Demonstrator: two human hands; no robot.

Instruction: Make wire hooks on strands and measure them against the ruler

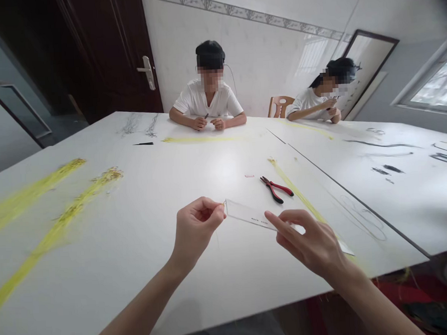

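White counter spreads out beneath your forearms. Your left grip is pinched together on a tiny yellow strand end, beside the left end of a thin, clear, rectangular card. Your right grip is clamped on that card's right part, so it sits between your hands, seemingly off the counter. Its long axis runs crosswise before you, dipping rightward, the short left edge facing your left fingertips. It looks light, fairly stiff and slick; hold it by the long edges, without bending it. The strand is probably soft and easily lost, so pinch close to its tip. Beyond lie red-and-black metal pliers, then a long yellow strand bundle.
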